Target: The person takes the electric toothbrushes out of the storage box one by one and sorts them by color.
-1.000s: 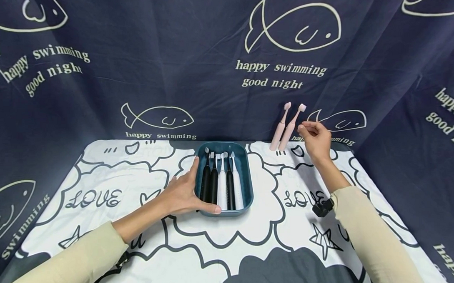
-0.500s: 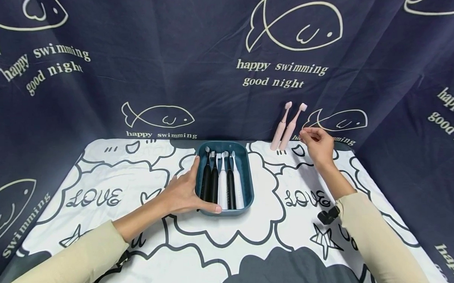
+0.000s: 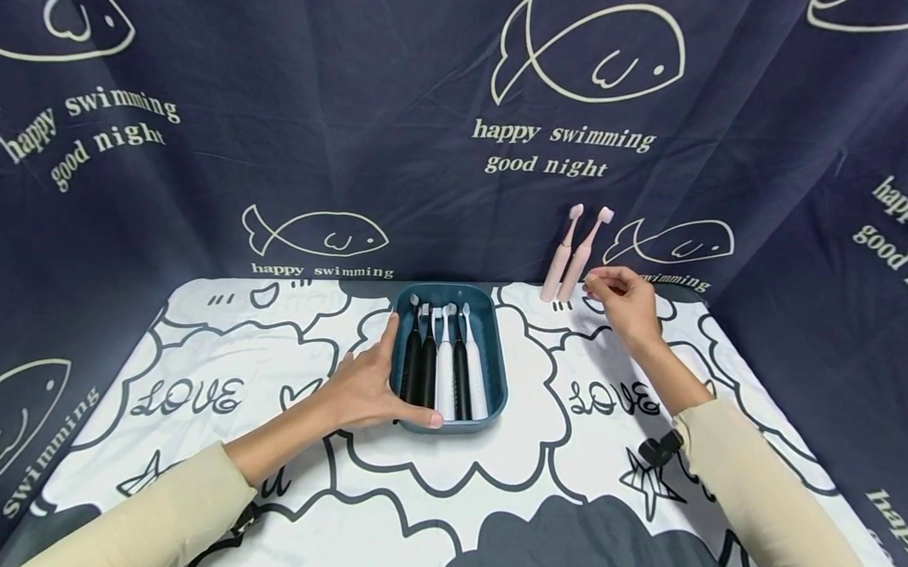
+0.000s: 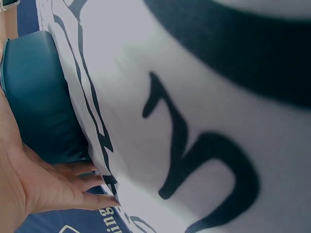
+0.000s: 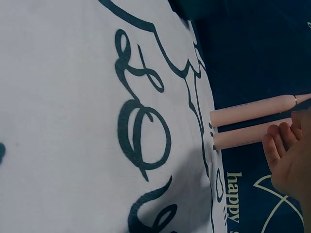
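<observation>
My left hand lies along the left side of a dark blue tray, its thumb across the front rim and its fingers straight against the side wall. Black toothbrushes and white toothbrushes lie side by side in the tray, heads to the back. Two pink toothbrushes lean upright against the backdrop, to the right of the tray. My right hand is at the right one, fingers bent and fingertips right at its handle. From the right wrist, the fingers overlap that pink handle.
A white cloth with black cartoon drawings covers the table. Dark blue fabric with fish prints hangs behind and on both sides. A small black device sits at the right sleeve's cuff.
My right hand has dipped slightly, then come left and in to the right pink toothbrush. The left hand, the tray and the toothbrushes have stayed in place.
</observation>
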A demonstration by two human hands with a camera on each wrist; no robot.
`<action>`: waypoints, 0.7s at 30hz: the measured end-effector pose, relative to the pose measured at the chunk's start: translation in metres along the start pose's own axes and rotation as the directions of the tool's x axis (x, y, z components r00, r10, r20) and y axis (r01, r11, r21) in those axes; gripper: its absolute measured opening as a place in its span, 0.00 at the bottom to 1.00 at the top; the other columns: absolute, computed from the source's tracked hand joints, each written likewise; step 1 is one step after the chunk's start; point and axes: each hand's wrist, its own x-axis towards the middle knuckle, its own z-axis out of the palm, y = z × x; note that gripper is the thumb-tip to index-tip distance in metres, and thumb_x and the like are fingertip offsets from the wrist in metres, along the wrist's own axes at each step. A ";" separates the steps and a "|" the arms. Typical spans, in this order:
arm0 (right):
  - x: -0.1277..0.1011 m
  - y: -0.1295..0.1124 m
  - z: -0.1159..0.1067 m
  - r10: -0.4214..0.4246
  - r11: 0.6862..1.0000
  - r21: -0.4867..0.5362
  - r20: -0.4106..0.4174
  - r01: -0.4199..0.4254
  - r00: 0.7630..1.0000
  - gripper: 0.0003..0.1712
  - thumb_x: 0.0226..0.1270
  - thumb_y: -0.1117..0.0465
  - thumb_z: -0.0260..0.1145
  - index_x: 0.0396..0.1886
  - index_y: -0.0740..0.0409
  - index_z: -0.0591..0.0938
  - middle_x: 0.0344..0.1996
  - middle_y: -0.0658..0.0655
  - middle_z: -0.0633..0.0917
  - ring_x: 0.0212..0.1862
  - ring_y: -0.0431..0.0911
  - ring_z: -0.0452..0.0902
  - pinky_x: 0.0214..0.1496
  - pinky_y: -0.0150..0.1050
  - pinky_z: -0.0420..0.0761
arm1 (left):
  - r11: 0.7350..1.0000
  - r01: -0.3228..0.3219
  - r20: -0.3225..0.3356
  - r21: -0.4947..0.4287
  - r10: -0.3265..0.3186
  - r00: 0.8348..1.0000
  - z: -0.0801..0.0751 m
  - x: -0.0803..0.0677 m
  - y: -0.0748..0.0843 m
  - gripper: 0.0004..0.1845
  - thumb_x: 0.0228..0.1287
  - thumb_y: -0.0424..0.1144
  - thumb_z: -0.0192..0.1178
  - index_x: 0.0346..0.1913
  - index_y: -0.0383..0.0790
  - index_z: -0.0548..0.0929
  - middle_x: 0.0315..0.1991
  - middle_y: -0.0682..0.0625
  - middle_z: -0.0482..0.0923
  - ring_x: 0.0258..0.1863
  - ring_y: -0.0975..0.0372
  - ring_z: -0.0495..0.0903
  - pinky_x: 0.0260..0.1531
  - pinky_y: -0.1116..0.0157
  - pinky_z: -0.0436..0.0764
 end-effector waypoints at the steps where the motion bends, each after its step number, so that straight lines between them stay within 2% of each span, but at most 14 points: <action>1: -0.001 0.000 0.001 -0.007 1.000 -0.004 0.009 0.007 1.000 0.19 0.83 0.62 0.73 0.60 0.74 0.85 0.31 0.32 0.88 0.39 0.28 0.89 0.50 0.22 0.88 | 1.000 0.000 0.000 -0.001 0.000 1.000 0.000 0.000 0.000 0.94 0.38 0.88 0.78 0.94 0.48 0.28 0.91 0.34 0.56 0.83 0.33 0.71 0.80 0.31 0.71; 11: -0.008 -0.001 0.009 0.000 1.000 0.005 0.083 0.000 0.997 0.21 0.84 0.62 0.72 0.64 0.75 0.84 0.32 0.32 0.88 0.40 0.29 0.90 0.53 0.24 0.89 | 1.000 -0.002 -0.009 0.010 0.002 1.000 0.000 0.000 0.000 0.94 0.37 0.89 0.77 0.94 0.49 0.28 0.91 0.34 0.57 0.81 0.33 0.73 0.75 0.34 0.77; 21: -0.013 -0.005 0.019 -0.017 1.000 0.019 0.123 0.015 0.992 0.19 0.84 0.63 0.72 0.62 0.75 0.85 0.35 0.39 0.92 0.40 0.30 0.90 0.51 0.25 0.88 | 1.000 0.000 -0.006 0.021 0.000 1.000 0.001 0.002 -0.002 0.94 0.38 0.89 0.77 0.94 0.49 0.28 0.91 0.34 0.57 0.82 0.33 0.73 0.77 0.33 0.75</action>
